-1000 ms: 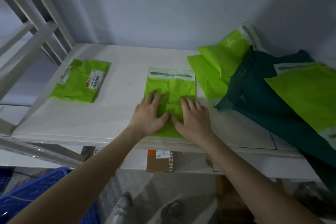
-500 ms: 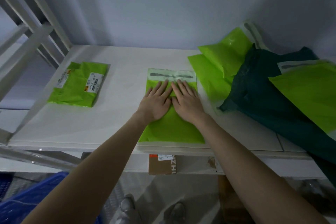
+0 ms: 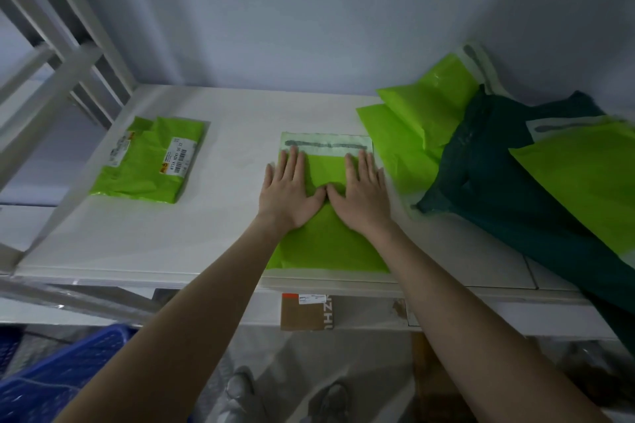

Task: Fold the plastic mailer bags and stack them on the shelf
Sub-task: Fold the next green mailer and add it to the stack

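Your left hand [image 3: 290, 191] and right hand [image 3: 360, 192] both lie flat, fingers straight, pressing on the bright green plastic mailer bag [image 3: 326, 237], thumbs nearly touching over its middle. Neither hand grips anything. That bag lies flat on the white shelf [image 3: 220, 227], its near edge close to the shelf's front lip and its pale adhesive flap strip [image 3: 326, 145] at the far end, just beyond your fingertips.

Expect the bag to be very light, thin and slick. It will likely slide on the smooth shelf and spring open unless you hold a crease down, so keep 1 palm pinning it while the other lifts. The best places to take hold look like the near corners or the long side edges, pinched between thumb and fingers; the flap end seems stiffer and could serve as the line to fold to.

To the left of this bag, well apart, sits 1 already folded green mailer bag with a barcode label [image 3: 151, 165], the likely place to stack. To the right, a loose heap of green mailer bags [image 3: 412, 124] overlaps a dark teal plastic bag [image 3: 515, 189], seemingly not yet folded.
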Motion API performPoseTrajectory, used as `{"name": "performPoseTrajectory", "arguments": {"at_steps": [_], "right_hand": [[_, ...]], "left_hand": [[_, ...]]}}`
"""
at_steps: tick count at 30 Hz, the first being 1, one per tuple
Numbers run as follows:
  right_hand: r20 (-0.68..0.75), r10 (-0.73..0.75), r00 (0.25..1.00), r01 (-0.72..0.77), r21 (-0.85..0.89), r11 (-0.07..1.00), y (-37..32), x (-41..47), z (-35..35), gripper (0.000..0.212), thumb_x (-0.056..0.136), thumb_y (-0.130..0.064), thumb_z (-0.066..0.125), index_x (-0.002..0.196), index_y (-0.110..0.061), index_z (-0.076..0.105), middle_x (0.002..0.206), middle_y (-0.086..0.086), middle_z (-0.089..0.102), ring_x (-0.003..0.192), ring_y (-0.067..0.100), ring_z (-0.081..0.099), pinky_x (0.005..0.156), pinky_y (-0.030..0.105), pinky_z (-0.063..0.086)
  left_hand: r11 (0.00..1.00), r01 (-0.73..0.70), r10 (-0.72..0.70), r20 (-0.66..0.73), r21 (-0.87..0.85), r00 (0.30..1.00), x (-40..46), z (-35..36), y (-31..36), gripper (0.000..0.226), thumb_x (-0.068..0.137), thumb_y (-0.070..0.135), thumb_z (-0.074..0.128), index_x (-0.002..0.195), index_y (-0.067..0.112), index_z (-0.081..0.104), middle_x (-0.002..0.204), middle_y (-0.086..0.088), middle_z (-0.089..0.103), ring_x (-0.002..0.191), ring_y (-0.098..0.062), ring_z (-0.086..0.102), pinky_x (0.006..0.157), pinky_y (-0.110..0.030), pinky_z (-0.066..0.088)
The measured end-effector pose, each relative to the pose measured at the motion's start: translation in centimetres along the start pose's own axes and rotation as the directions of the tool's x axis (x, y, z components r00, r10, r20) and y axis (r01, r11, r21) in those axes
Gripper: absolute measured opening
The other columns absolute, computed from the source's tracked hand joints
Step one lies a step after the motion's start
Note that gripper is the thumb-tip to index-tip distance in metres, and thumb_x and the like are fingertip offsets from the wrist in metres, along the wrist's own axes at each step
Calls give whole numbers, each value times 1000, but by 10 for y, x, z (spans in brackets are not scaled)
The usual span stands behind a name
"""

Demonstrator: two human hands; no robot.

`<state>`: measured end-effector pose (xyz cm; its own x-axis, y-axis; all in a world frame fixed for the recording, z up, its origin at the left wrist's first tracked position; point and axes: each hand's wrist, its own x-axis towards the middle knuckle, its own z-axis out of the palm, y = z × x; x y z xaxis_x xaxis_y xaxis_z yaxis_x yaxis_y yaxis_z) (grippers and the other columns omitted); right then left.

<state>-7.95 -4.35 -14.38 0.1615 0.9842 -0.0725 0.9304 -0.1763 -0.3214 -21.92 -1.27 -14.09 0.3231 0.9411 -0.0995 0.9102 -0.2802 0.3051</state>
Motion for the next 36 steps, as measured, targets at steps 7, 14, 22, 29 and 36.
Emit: {"name": "performPoseTrajectory", "arguments": {"at_steps": [7, 14, 22, 29, 36], "right_hand": [[-88, -26, 996, 61, 428, 902, 10, -2, -18, 65, 87, 2, 44, 147, -10, 23, 159, 3, 6, 146, 18, 8, 112, 23, 14], [-278, 0, 960, 116, 398, 910, 23, -14, -34, 52, 78, 9, 52, 129, 0, 44, 126, 18, 43, 120, 32, 43, 98, 30, 36], [-85, 52, 995, -28, 262, 965, 31, -26, -28, 47, 81, -5, 59, 124, -2, 40, 112, 18, 48, 108, 33, 46, 84, 39, 44], [-3, 150, 989, -135, 413, 901, 26, -26, -37, 54, 80, -1, 56, 128, -6, 30, 101, 12, 53, 92, 29, 56, 65, 32, 41], [89, 283, 955, -271, 650, 710, 24, -10, -47, 34, 83, -4, 59, 116, -6, 54, 99, 5, 57, 83, 21, 58, 60, 24, 39]], "left_hand": [[991, 24, -43, -139, -133, 989, -4, -8, -14, 76, 93, 50, 38, 150, 11, 4, 158, -12, 0, 146, -25, -2, 118, -38, -3], [957, 87, -161, -261, -276, 952, -13, -29, -37, 45, 88, 25, 57, 128, 8, 45, 124, -14, 52, 110, -34, 52, 92, -44, 43], [817, 252, -308, -22, -519, 951, -16, -35, -28, 48, 79, 13, 67, 125, 10, 53, 109, -7, 66, 101, -20, 59, 81, -23, 42], [524, 250, -309, 92, -814, 947, -16, -36, -32, 14, 80, 2, 63, 79, 15, 68, 70, 0, 68, 68, -16, 59, 76, -30, 52], [49, 202, -186, 190, -978, 964, -20, -43, -24, 14, 88, 1, 55, 93, 14, 55, 78, -3, 71, 71, -13, 70, 63, -19, 55]]}}
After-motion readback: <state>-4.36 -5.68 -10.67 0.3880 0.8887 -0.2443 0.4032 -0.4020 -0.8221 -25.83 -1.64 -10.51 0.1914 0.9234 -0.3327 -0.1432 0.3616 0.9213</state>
